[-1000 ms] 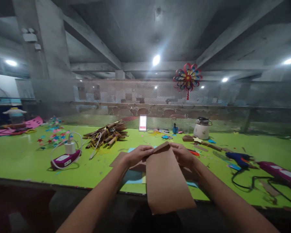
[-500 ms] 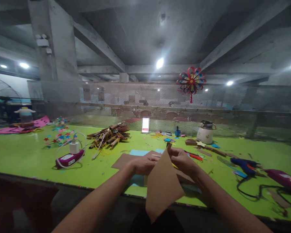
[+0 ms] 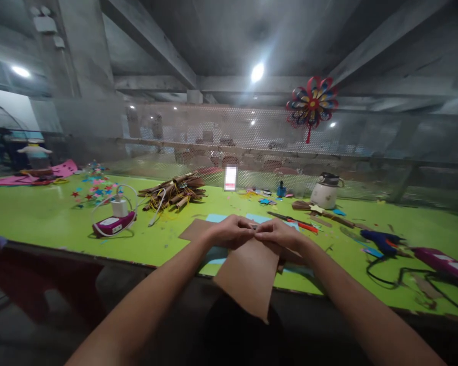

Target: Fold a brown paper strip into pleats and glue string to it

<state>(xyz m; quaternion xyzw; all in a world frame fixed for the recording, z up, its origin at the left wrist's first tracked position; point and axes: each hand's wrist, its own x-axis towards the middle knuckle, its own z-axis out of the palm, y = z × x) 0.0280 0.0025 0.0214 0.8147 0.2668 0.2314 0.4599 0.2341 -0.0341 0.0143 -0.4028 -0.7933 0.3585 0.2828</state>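
Observation:
A sheet of brown cardboard (image 3: 250,277) slopes down toward me past the table's front edge. My left hand (image 3: 232,231) and my right hand (image 3: 277,233) meet at its far edge, both closed with thumbs and fingertips pinching it. The edge between the fingertips looks bent or rolled, though the fingers partly hide it. Under and behind the hands lie light blue sheets (image 3: 217,255) and another brown cardboard piece (image 3: 193,230). Just beyond my right hand is a black and red-orange tool (image 3: 307,225), its kind unclear.
On the green table (image 3: 175,244), a bundle of brown rolled sticks (image 3: 175,192) and a purple power strip (image 3: 114,223) sit left. To the right are a white jug (image 3: 324,193), a blue glue gun (image 3: 381,241) with a black cord, and another purple power strip (image 3: 442,264).
The cardboard has swung from a steep, edge-up tilt to a flatter slope facing me. My hands have come closer together at its far edge. The camera view has tipped down.

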